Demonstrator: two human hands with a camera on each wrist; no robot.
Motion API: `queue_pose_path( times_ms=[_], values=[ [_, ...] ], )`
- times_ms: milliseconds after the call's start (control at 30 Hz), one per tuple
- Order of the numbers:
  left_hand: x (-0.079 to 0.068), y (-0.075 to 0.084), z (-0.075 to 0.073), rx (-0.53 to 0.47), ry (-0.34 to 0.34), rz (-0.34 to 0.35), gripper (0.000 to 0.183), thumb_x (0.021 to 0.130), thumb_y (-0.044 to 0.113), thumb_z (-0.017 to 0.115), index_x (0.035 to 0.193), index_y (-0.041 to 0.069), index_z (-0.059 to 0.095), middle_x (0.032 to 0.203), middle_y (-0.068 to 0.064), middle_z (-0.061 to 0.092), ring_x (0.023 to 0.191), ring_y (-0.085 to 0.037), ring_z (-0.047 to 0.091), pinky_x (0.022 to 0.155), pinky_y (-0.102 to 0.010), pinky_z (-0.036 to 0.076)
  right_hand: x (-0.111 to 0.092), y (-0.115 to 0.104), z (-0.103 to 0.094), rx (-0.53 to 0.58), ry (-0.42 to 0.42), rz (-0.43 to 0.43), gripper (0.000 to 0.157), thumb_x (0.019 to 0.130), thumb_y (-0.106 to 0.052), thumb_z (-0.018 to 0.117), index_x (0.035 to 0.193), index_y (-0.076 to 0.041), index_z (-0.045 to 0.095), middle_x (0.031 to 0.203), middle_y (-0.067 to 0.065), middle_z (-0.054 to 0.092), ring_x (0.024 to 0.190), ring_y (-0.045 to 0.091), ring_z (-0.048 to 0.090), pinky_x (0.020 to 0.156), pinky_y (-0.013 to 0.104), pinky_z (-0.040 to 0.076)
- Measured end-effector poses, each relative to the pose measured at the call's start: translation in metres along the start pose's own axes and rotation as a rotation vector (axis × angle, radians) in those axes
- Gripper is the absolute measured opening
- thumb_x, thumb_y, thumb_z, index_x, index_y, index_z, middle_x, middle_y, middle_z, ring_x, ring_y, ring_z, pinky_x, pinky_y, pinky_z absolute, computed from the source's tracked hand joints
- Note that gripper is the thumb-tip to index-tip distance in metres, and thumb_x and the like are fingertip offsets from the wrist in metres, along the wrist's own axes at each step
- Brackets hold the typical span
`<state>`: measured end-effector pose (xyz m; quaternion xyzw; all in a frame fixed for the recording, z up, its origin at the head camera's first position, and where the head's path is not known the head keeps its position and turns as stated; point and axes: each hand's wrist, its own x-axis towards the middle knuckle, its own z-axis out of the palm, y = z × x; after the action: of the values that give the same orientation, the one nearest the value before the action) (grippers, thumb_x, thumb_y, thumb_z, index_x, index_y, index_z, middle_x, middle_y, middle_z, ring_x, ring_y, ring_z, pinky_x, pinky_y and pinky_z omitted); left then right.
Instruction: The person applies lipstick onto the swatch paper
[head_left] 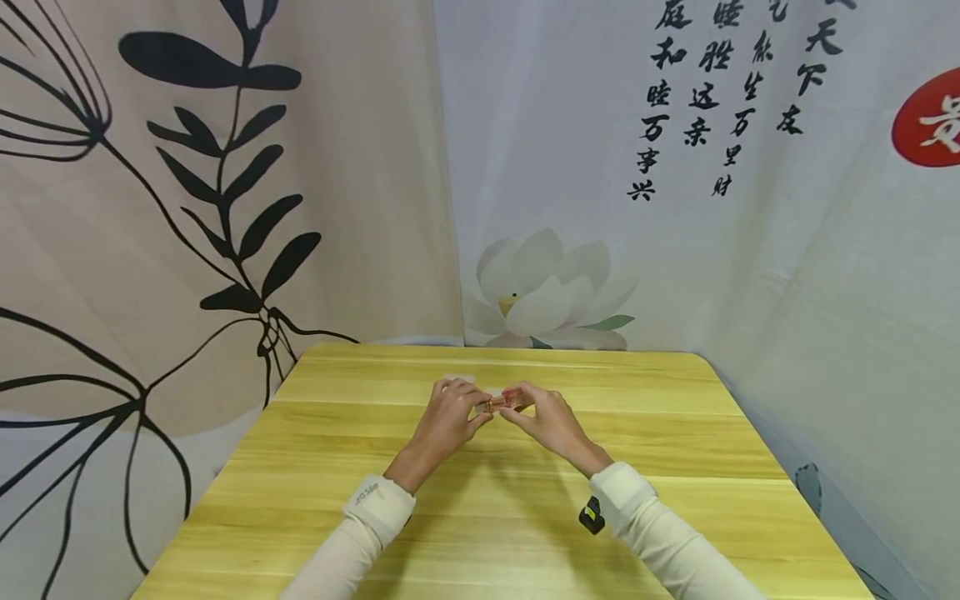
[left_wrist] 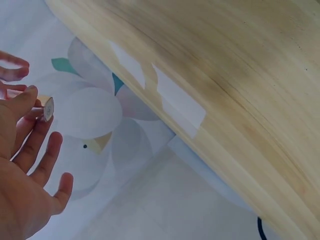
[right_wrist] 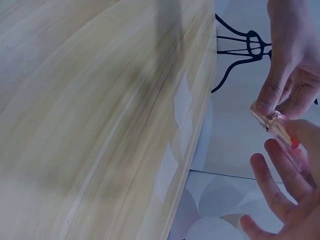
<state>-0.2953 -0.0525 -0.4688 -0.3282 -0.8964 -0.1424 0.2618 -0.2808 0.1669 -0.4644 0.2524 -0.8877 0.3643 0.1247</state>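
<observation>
Both hands meet over the far half of the table around a small rose-gold lipstick tube (head_left: 498, 404). My left hand (head_left: 448, 413) pinches one end between thumb and fingers. In the left wrist view, the round flat base of the lipstick (left_wrist: 49, 109) faces outward with a pale label, while the other fingers spread apart. My right hand (head_left: 553, 422) grips the opposite, clear and reddish end. The right wrist view shows a shiny ring around the middle of the lipstick (right_wrist: 274, 120), between the two hands. Fingers hide part of the tube.
Two white paper pieces (left_wrist: 180, 102) lie flat near the far edge of the wood-grain table (head_left: 337, 467). Behind it hangs a cloth backdrop (head_left: 375, 208) with printed leaves, a lotus and writing. A black wrist device (head_left: 592, 516) sits by the right cuff.
</observation>
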Motion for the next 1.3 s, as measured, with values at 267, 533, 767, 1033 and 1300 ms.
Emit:
queue_pose_path(
  times_ms=[267,533,767,1033,1300],
  values=[
    [-0.002,0.000,0.001,0.010,0.024,-0.003,0.029,0.087,0.031,0.085,0.111,0.014,0.081,0.107,0.001,0.077,0.106,-0.021,0.067,0.097,-0.051,0.049,-0.002,-0.001,-0.001,0.012,0.077,0.008,0.027,0.094,-0.025,0.079,0.117,-0.014,0.072,0.103,0.000,0.079,0.093,0.022,0.076,0.074,0.041,0.061],
    [-0.009,-0.005,0.005,0.008,0.005,-0.062,0.030,0.087,0.031,0.086,0.113,0.017,0.080,0.110,0.002,0.077,0.107,-0.019,0.067,0.098,-0.049,0.048,-0.003,0.005,-0.005,0.048,0.144,-0.001,0.032,0.091,-0.020,0.082,0.120,-0.011,0.071,0.104,-0.002,0.080,0.093,0.021,0.077,0.074,0.042,0.061],
    [-0.013,-0.011,0.007,-0.028,0.006,-0.102,0.029,0.088,0.030,0.085,0.113,0.016,0.079,0.110,0.002,0.077,0.108,-0.019,0.067,0.099,-0.051,0.047,-0.004,0.014,-0.017,0.043,0.188,-0.001,0.030,0.094,-0.018,0.079,0.121,-0.010,0.068,0.109,0.003,0.079,0.095,0.022,0.076,0.079,0.043,0.061],
    [-0.019,-0.018,0.006,-0.027,-0.002,-0.124,0.028,0.089,0.033,0.083,0.112,0.017,0.080,0.109,0.003,0.077,0.108,-0.020,0.067,0.100,-0.052,0.047,-0.011,0.032,-0.032,-0.019,0.204,0.061,0.037,0.097,-0.014,0.075,0.132,-0.006,0.067,0.114,0.006,0.077,0.099,0.028,0.075,0.079,0.048,0.060],
    [-0.025,-0.023,0.007,-0.040,0.033,-0.142,0.025,0.088,0.030,0.085,0.108,0.016,0.080,0.105,0.003,0.077,0.104,-0.021,0.068,0.098,-0.052,0.048,-0.022,0.063,-0.044,-0.090,0.182,0.131,0.045,0.098,-0.014,0.075,0.138,-0.003,0.059,0.113,0.011,0.076,0.099,0.031,0.075,0.076,0.050,0.058]
  ],
)
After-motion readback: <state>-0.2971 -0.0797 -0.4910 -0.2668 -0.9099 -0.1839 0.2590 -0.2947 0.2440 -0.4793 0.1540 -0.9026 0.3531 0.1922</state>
